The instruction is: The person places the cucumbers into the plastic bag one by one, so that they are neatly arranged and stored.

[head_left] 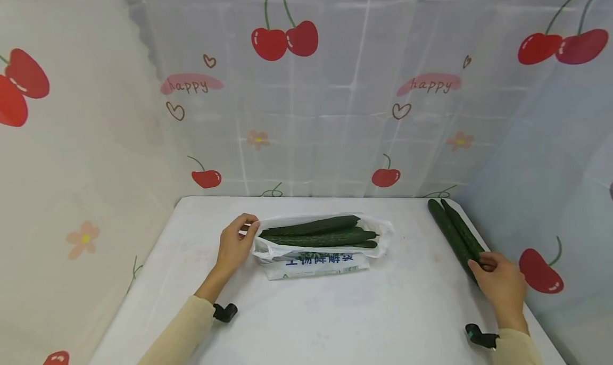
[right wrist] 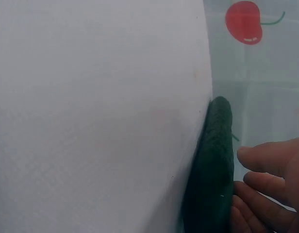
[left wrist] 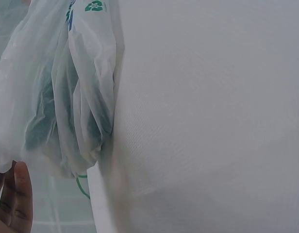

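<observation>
A white plastic bag (head_left: 313,269) with printed lettering lies mid-table, its mouth spread around three cucumbers (head_left: 318,237). My left hand (head_left: 234,245) pinches the bag's left rim. In the left wrist view the bag (left wrist: 93,58) hangs in folds, dark shapes showing through, and fingers (left wrist: 21,194) meet its lower edge. Two more cucumbers (head_left: 452,232) lie side by side along the table's right edge. At their near end is my right hand (head_left: 503,282). In the right wrist view its thumb stands apart from a cucumber (right wrist: 210,179), while the lower fingers seem to touch it.
The white table (head_left: 378,317) carries both groups of cucumbers. Curtains (head_left: 306,99) printed with cherries rise behind it and at both sides. The right curtain (head_left: 565,205) hangs close beside the right-hand cucumbers.
</observation>
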Tool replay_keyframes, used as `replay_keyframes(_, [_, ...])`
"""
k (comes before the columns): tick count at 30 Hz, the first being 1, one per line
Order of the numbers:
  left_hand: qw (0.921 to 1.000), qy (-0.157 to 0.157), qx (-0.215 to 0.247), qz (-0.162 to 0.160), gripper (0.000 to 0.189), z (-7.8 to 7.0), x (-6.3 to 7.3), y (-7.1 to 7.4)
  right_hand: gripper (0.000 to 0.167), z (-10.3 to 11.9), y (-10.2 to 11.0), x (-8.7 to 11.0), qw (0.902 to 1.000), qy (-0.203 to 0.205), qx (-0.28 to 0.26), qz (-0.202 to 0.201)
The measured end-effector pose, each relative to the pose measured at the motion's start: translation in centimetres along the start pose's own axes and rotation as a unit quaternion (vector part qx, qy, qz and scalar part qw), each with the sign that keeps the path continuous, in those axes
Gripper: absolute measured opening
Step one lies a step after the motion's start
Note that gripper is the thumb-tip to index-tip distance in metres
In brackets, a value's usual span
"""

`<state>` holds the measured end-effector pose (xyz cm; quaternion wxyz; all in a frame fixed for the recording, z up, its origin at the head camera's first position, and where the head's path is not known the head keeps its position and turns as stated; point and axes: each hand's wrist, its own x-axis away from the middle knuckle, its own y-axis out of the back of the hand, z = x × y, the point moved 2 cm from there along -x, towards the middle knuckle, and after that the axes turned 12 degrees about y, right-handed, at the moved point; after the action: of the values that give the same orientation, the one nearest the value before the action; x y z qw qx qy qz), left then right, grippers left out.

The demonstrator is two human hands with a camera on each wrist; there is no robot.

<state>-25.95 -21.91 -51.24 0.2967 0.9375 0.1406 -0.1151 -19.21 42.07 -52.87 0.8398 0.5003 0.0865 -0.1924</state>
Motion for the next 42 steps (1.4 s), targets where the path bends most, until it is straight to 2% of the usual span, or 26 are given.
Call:
replay_keyframes(6, [1.0, 0.003, 0.001, 0.003, 0.013, 0.1, 0.1, -0.1, 0.044, 0.8, -0.6, 0.5, 0.9993, 0.031, 0.019, 0.006])
replay_keyframes(11, [1.0, 0.0, -0.002, 0.0, 0.012, 0.2, 0.1, -0.1, 0.046, 1.3, -1.2, 0.5, 0.9989, 0.027, 0.034, 0.018])
replay_keyframes(15, [1.0, 0.001, -0.005, 0.001, 0.012, 0.3, 0.2, -0.1, 0.046, 1.4, -1.7, 0.4, 0.9992, 0.02, 0.024, 0.024])
replay_keyframes(23, [1.0, 0.004, -0.007, 0.003, 0.012, 0.4, 0.2, -0.2, 0.045, 1.8, -2.6, 0.6, 0.9986, 0.052, 0.008, 0.0])
replay_keyframes(30, [0.9999, 0.007, -0.009, 0.005, 0.012, 0.4, 0.2, -0.2, 0.047, 1.8, -2.9, 0.7, 0.9995, 0.016, -0.021, 0.014])
replay_keyframes(37, [1.0, -0.003, -0.004, 0.0, 0.011, 0.5, 0.0, -0.2, 0.048, 1.5, -3.1, 0.7, 0.9991, 0.01, -0.035, 0.024])
replay_keyframes(42, [1.0, 0.004, -0.004, 0.001, 0.011, 0.6, 0.1, -0.2, 0.049, 1.3, -3.1, 0.6, 0.9988, 0.006, -0.039, 0.028])
